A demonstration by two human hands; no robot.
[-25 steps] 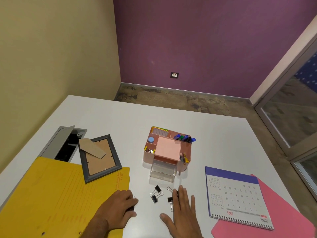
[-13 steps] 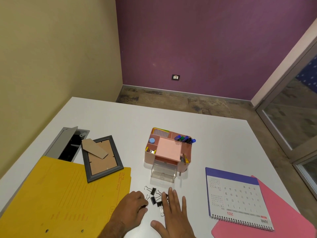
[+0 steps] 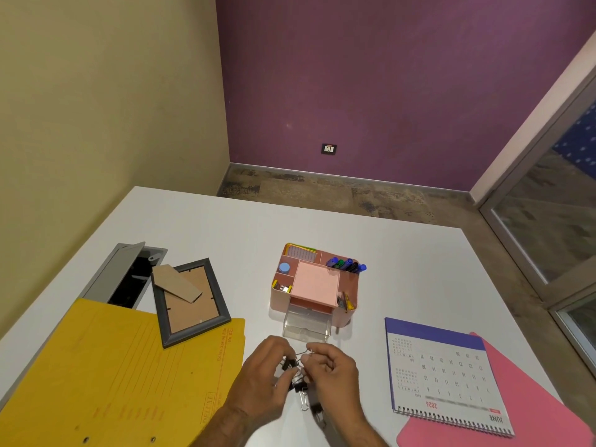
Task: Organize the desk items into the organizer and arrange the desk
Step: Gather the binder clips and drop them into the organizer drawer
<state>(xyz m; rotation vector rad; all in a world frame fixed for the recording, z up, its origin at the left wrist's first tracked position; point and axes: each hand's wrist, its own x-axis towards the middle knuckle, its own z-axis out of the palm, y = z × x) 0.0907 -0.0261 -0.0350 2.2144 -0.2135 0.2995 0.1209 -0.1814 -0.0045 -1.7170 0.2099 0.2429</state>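
We see a wide bare stretch of the white desk (image 3: pixel 206 227) behind and to the right of the pink plastic organizer (image 3: pixel 314 283), so a hand can pass there freely. In front of the organizer its clear plastic drawer (image 3: pixel 306 325) stands pulled out, and only a narrow strip remains between it and both hands, the left hand (image 3: pixel 261 379) and the right hand (image 3: pixel 335 379). On the left the yellow cardboard folder (image 3: pixel 113 375), the grey picture frame (image 3: pixel 190 301) and the open grey cable hatch (image 3: pixel 129 275) block the way. On the right lie the spiral desk calendar (image 3: pixel 448 375) and the pink folder (image 3: pixel 529 401); between calendar and right hand there is a free lane.
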